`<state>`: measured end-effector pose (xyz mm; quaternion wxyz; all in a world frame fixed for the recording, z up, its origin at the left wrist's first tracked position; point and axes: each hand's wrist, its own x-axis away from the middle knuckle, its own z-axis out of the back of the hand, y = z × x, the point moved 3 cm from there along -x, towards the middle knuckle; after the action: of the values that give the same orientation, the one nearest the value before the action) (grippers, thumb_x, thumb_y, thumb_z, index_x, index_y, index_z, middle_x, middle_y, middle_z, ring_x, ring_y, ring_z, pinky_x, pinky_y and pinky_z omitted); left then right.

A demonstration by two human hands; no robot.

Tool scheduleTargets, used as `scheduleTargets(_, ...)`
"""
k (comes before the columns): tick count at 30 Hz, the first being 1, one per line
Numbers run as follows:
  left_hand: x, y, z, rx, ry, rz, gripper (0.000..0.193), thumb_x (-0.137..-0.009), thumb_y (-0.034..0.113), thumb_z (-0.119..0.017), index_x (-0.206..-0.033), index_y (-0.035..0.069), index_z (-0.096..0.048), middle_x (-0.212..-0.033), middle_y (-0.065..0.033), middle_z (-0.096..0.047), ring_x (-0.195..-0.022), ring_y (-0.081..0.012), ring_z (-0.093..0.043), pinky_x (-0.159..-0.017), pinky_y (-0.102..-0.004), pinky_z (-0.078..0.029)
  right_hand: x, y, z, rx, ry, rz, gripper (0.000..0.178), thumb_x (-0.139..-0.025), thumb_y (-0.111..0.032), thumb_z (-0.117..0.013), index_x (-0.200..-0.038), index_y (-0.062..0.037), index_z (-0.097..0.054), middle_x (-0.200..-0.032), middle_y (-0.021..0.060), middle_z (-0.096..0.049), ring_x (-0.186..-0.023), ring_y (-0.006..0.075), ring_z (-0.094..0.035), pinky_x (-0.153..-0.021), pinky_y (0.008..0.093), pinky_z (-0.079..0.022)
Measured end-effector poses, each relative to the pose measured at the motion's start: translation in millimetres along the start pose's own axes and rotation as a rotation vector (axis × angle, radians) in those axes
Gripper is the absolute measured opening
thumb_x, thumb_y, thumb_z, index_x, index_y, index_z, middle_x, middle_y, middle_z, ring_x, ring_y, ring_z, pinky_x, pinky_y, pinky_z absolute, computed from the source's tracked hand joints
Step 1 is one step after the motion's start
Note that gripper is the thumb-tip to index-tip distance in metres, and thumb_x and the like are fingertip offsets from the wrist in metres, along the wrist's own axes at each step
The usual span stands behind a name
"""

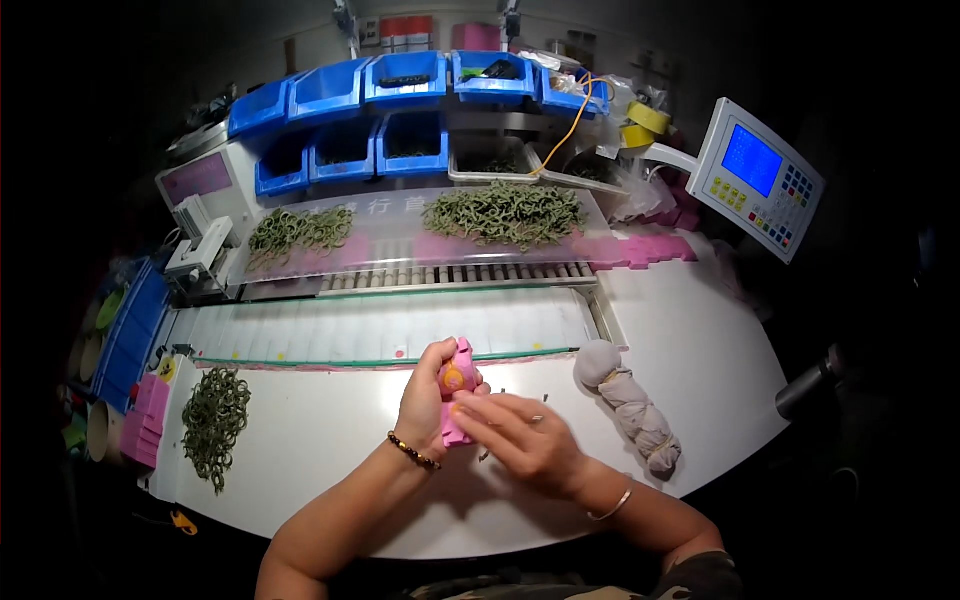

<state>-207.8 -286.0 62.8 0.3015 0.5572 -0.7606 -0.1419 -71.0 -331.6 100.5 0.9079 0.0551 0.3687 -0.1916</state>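
My left hand (424,402) grips a small pink block (455,377) with an orange round mark, holding it upright over the white table (320,440). My right hand (515,437) lies just to its right, fingers spread and blurred, fingertips touching the lower part of the pink block. A beaded bracelet circles my left wrist and a thin bangle my right wrist.
A pile of green loops (213,420) lies at the table's left, more green loops (505,213) on the sloped shelf behind. A grey tied cloth bundle (632,402) sits right. Blue bins (405,80) line the back; a control panel (758,178) stands at right. Pink blocks (146,420) stack at left.
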Motion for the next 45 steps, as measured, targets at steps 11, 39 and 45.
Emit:
scheduleTargets(11, -1.2, -7.7, -1.5, 0.055, 0.079, 0.119, 0.024, -0.092, 0.027, -0.046, -0.084, 0.005, -0.046, -0.075, -0.011, -0.051, -0.066, -0.0255, -0.054, -0.057, -0.0374, -0.05, 83.8, 79.2, 70.8, 0.201, -0.371, -0.737, 0.077, -0.071, -0.002, -0.073, -0.141, -0.008, -0.042, -0.132, 0.0204, -0.05, -0.113, 0.0382, -0.053, -0.093, 0.0451, -0.045)
scheduleTargets(39, 13.5, -16.1, 9.5, -0.01, 0.099, -0.187, 0.035, -0.099, 0.025, -0.039, -0.111, -0.002, -0.057, -0.102, -0.0125, -0.064, -0.09, -0.0237, -0.065, -0.078, -0.0337, -0.055, -25.6, 0.7, 51.5, 0.246, -0.203, -0.027, 0.048, -0.077, -0.01, -0.061, -0.123, -0.0218, -0.065, -0.128, 0.0146, -0.06, -0.082, 0.0238, -0.059, -0.077, 0.0319, -0.051)
scheduleTargets(45, 23.0, 9.6, 3.8, -0.073, 0.209, -0.404, 0.025, -0.097, 0.028, -0.046, -0.108, 0.005, -0.05, -0.087, -0.0076, -0.055, -0.078, -0.0158, -0.056, -0.067, -0.0297, -0.051, -38.6, -15.9, 70.2, 0.274, 0.155, -0.046, 0.041, -0.075, -0.006, -0.065, -0.114, -0.0148, -0.071, -0.125, 0.0186, -0.061, -0.08, 0.0215, -0.06, -0.068, 0.0285, -0.051)
